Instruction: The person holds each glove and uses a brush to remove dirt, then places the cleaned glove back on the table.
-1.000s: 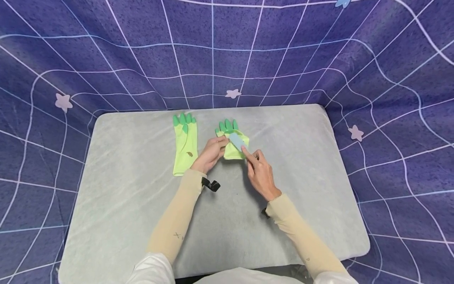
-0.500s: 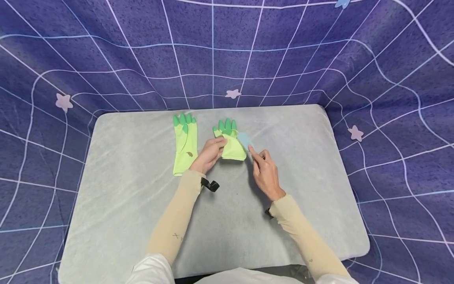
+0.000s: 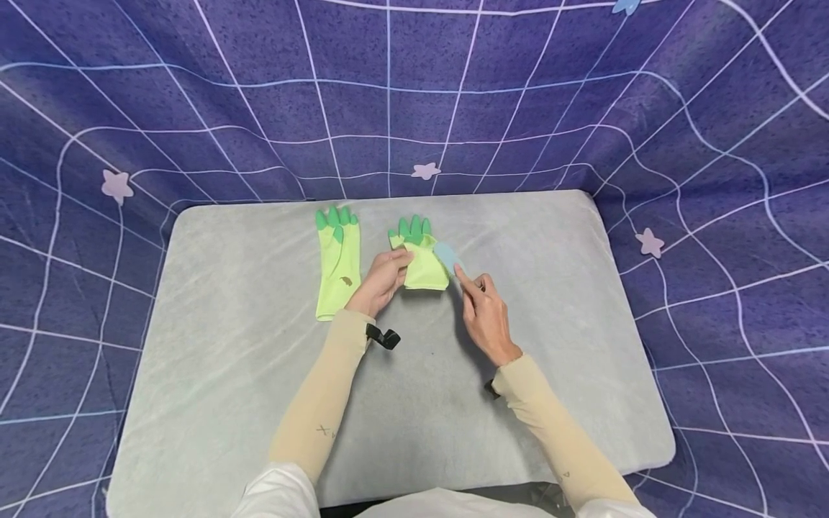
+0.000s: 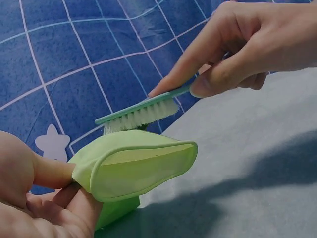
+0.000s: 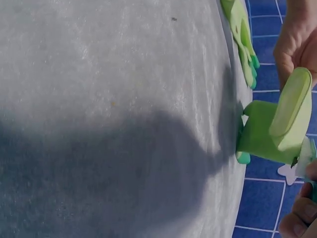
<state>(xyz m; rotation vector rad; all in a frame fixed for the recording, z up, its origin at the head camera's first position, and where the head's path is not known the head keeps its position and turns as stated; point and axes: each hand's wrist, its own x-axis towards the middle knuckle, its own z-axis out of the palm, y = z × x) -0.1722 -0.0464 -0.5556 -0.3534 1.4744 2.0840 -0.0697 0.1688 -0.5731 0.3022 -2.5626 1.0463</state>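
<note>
A lime-green glove with darker green fingertips has its cuff raised off the table, and my left hand pinches the cuff's left side. The cuff mouth gapes towards me in the left wrist view. In my right hand is a light blue brush with white bristles, the index finger stretched along its back. The bristles point down at the glove's upper side; whether they touch is hard to tell. A dark spot shows by the bristles. To the left lies a second glove, flat, with a brown stain near its cuff.
Both gloves are on a grey cloth-covered table. A blue curtain with a line grid and stars hangs behind the far edge and along both sides. A black strap mount sits on the left wrist.
The brush has shifted right from over the glove's middle to its right edge. The glove has moved slightly left, its cuff still held by my left hand.
</note>
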